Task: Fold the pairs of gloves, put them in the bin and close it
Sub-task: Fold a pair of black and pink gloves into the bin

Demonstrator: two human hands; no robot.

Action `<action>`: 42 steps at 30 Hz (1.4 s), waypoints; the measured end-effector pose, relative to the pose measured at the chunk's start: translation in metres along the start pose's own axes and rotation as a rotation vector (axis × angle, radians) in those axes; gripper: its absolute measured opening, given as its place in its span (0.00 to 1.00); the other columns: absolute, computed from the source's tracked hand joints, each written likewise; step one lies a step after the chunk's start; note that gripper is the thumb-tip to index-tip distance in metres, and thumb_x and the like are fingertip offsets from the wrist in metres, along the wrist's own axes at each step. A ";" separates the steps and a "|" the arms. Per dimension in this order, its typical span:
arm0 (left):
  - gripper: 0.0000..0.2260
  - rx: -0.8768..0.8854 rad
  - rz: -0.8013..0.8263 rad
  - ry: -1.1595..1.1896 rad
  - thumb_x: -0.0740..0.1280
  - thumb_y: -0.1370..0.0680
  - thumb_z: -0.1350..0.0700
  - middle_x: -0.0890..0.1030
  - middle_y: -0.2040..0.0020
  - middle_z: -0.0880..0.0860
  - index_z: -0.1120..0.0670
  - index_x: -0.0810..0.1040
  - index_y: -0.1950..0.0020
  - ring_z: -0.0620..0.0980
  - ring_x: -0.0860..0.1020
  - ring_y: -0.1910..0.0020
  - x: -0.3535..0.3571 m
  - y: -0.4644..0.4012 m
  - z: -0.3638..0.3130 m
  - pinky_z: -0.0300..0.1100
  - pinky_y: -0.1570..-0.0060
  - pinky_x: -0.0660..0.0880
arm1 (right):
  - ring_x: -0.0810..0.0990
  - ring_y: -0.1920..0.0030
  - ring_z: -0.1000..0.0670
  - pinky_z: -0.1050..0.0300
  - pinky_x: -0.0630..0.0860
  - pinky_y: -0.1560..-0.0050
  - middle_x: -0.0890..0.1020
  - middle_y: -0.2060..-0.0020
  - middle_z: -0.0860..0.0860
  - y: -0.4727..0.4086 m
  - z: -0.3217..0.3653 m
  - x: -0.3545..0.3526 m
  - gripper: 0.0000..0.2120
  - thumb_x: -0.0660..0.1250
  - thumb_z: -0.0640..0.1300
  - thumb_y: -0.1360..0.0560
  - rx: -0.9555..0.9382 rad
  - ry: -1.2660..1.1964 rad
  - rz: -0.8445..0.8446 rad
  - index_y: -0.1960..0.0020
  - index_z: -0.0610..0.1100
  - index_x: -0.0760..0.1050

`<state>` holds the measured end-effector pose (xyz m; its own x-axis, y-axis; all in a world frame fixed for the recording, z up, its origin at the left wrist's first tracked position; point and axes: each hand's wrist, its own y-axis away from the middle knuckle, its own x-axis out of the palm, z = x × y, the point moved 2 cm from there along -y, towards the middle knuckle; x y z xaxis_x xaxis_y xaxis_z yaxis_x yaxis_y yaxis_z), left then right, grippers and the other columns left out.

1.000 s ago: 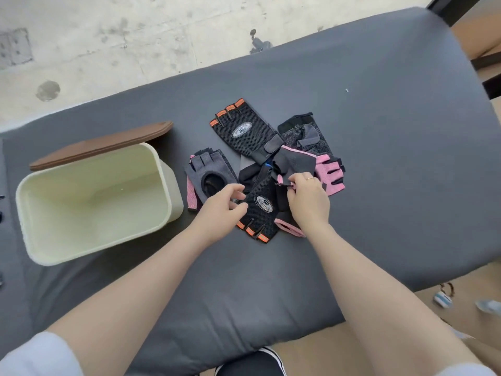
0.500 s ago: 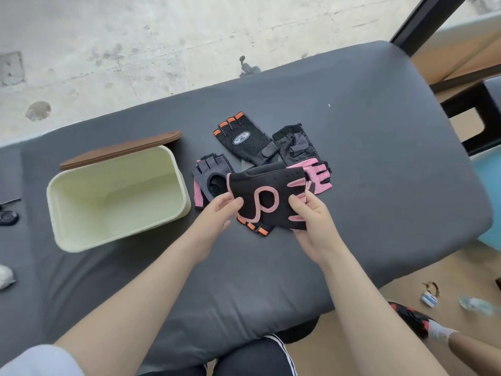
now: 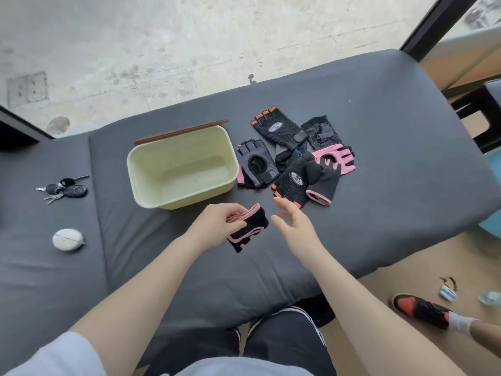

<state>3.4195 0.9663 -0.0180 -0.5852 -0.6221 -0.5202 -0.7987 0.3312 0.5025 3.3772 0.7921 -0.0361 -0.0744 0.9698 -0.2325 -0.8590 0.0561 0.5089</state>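
Note:
My left hand (image 3: 221, 222) grips a black glove with pink trim (image 3: 248, 229), held above the dark mat in front of the bin. My right hand (image 3: 291, 221) hovers beside it with fingers spread, holding nothing. The pale yellow bin (image 3: 151, 161) stands empty, its brown lid (image 3: 181, 130) lying behind it. To the bin's right lies a pile of gloves: two black ones with orange trim (image 3: 279, 128) (image 3: 292, 183), a grey one (image 3: 254, 165), a pink one (image 3: 334, 158), a black one with a pink cuff (image 3: 324, 185) and a dark mesh one (image 3: 318, 132).
The dark grey padded mat (image 3: 393, 147) covers the work surface. A bunch of keys (image 3: 65, 188) and a small round grey pouch (image 3: 67, 239) lie at the left. A shoe (image 3: 420, 310) and small items sit on the floor at lower right.
The black and pink glove was held spread between both hands over the pile. Now my left hand alone holds it, nearer me, and my right hand has let go. The camera view has pulled back.

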 end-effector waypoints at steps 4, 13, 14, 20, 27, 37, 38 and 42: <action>0.09 0.135 -0.071 -0.046 0.68 0.27 0.58 0.83 0.55 0.47 0.49 0.81 0.49 0.47 0.79 0.55 -0.013 0.012 -0.001 0.43 0.52 0.75 | 0.74 0.45 0.59 0.76 0.66 0.48 0.79 0.48 0.57 0.004 0.022 0.021 0.13 0.67 0.39 0.26 -0.174 0.125 0.063 0.43 0.50 0.76; 0.06 -0.065 -0.276 0.410 0.64 0.23 0.56 0.79 0.48 0.51 0.51 0.75 0.46 0.45 0.77 0.53 -0.005 0.001 -0.018 0.41 0.48 0.72 | 0.75 0.63 0.51 0.56 0.73 0.58 0.79 0.64 0.52 -0.003 0.039 0.000 0.06 0.67 0.39 0.27 -0.253 0.066 -0.367 0.59 0.49 0.73; 0.07 -0.133 -0.167 0.567 0.61 0.21 0.54 0.80 0.46 0.51 0.51 0.76 0.45 0.44 0.79 0.54 0.002 -0.005 -0.024 0.42 0.48 0.74 | 0.75 0.62 0.50 0.54 0.74 0.57 0.79 0.62 0.51 -0.005 0.038 -0.001 0.05 0.67 0.39 0.28 -0.271 0.100 -0.372 0.58 0.48 0.73; 0.08 -0.258 0.029 0.899 0.61 0.21 0.53 0.79 0.59 0.50 0.56 0.75 0.49 0.42 0.81 0.65 0.038 -0.048 -0.043 0.35 0.60 0.79 | 0.77 0.54 0.48 0.53 0.73 0.54 0.79 0.50 0.50 -0.023 0.013 -0.002 0.07 0.67 0.38 0.28 -0.319 0.426 -0.264 0.51 0.43 0.76; 0.07 -0.243 -0.043 0.546 0.65 0.28 0.55 0.76 0.59 0.54 0.57 0.79 0.55 0.49 0.72 0.57 0.049 -0.107 -0.035 0.45 0.54 0.68 | 0.80 0.53 0.52 0.66 0.76 0.52 0.83 0.50 0.47 -0.064 -0.012 -0.064 0.11 0.61 0.35 0.25 -0.184 0.138 -0.336 0.48 0.42 0.80; 0.08 -0.147 -0.116 0.304 0.68 0.27 0.59 0.75 0.68 0.47 0.46 0.72 0.61 0.47 0.69 0.67 0.063 -0.164 -0.014 0.42 0.62 0.65 | 0.54 0.25 0.43 0.47 0.58 0.28 0.54 0.24 0.47 -0.149 -0.119 -0.113 0.37 0.69 0.52 0.29 0.109 0.864 -0.207 0.27 0.43 0.55; 0.09 -0.139 -0.129 0.282 0.68 0.27 0.59 0.76 0.66 0.48 0.46 0.72 0.61 0.47 0.70 0.65 0.065 -0.167 -0.012 0.42 0.60 0.66 | 0.55 0.26 0.43 0.47 0.59 0.29 0.54 0.24 0.47 -0.150 -0.122 -0.112 0.38 0.70 0.53 0.29 0.099 0.897 -0.226 0.27 0.43 0.55; 0.11 -0.146 -0.161 0.324 0.68 0.28 0.61 0.78 0.64 0.48 0.45 0.75 0.63 0.47 0.72 0.63 0.066 -0.167 -0.005 0.41 0.58 0.68 | 0.68 0.34 0.43 0.48 0.71 0.44 0.68 0.32 0.47 -0.149 -0.121 -0.115 0.22 0.65 0.45 0.27 0.044 0.883 -0.321 0.34 0.42 0.66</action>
<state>3.5153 0.8662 -0.1323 -0.3607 -0.8576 -0.3667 -0.8348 0.1215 0.5370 3.4525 0.6436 -0.1857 -0.2099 0.3766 -0.9023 -0.8867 0.3156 0.3380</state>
